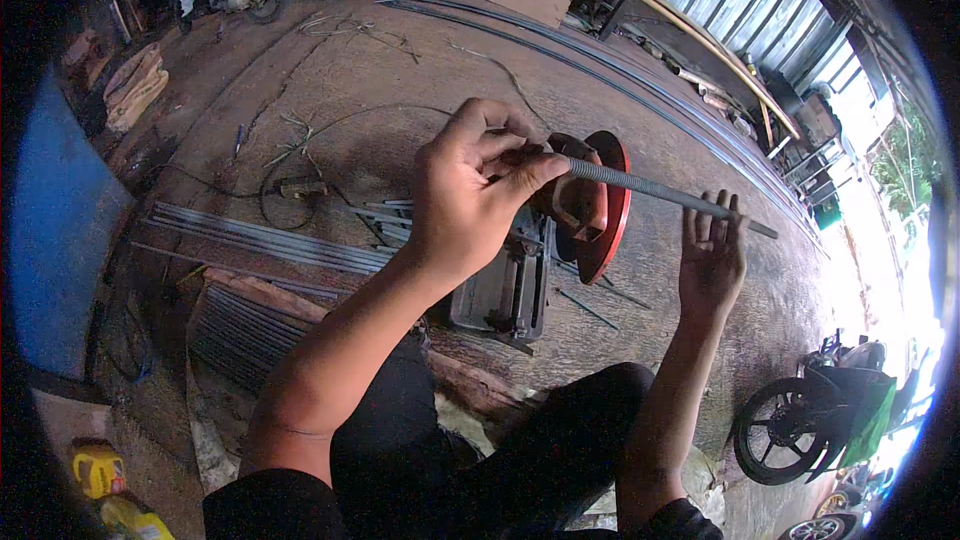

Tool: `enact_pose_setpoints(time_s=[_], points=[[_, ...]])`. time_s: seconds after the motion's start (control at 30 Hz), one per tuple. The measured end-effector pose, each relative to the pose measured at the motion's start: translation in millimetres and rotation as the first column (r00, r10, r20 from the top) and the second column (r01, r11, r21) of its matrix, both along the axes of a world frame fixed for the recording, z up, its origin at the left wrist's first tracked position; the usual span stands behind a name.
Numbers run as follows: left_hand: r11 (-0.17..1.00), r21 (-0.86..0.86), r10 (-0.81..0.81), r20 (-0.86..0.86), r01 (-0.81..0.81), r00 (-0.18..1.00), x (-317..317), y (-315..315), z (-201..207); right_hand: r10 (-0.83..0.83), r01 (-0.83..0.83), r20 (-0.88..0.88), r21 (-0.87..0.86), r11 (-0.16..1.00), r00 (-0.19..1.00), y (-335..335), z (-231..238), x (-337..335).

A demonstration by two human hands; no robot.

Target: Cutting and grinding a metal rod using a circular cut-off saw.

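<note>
A long grey threaded rod (pixel 645 185) is held up in front of me, sloping down slightly to the right. My left hand (pixel 465 190) pinches its left end between thumb and fingers. Farther along, near the other end, the fingers of my right hand (pixel 715 250) are at the rod and grip it; the thumb is hidden. Just behind the rod stands a cut-off saw with a red round guard (pixel 612 210) and a grey metal base (pixel 490 290). The rod partly covers the guard.
Bundled thin metal rods (pixel 250 330) lie at my left knee, beside longer bars (pixel 270 240) on the floor. A cable (pixel 265 175) loops behind them. Long pipes (pixel 600 70) stretch along the back. A motorcycle (pixel 800 410) stands at right, a blue panel (pixel 60 230) at left.
</note>
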State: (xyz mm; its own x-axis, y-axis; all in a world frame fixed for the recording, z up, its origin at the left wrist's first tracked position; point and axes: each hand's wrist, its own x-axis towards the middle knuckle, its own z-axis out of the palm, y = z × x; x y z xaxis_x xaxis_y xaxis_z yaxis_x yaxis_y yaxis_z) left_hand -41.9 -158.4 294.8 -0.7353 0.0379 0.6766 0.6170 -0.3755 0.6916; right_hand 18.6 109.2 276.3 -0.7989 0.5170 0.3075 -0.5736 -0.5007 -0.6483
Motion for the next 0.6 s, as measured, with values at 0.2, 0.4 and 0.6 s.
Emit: enact_pose_setpoints(time_s=[0.2, 0.4, 0.6], points=[[0.986, -0.164, 0.030, 0.216, 0.006, 0.976, -9, -7, -8, -0.269, 0.212, 0.208, 0.260, 0.942, 0.940, -2, -3, 0], [0.972, -0.134, -0.088, 0.556, 0.193, 0.827, -31, -18, -21, -0.223, 0.208, 0.204, 0.093, 0.974, 0.953, 2, -11, -4], [0.943, -0.191, -0.141, 0.511, 0.272, 0.848, -35, -22, -25, -0.190, 0.188, 0.189, 0.028, 0.982, 0.963, -5, -6, -4]])
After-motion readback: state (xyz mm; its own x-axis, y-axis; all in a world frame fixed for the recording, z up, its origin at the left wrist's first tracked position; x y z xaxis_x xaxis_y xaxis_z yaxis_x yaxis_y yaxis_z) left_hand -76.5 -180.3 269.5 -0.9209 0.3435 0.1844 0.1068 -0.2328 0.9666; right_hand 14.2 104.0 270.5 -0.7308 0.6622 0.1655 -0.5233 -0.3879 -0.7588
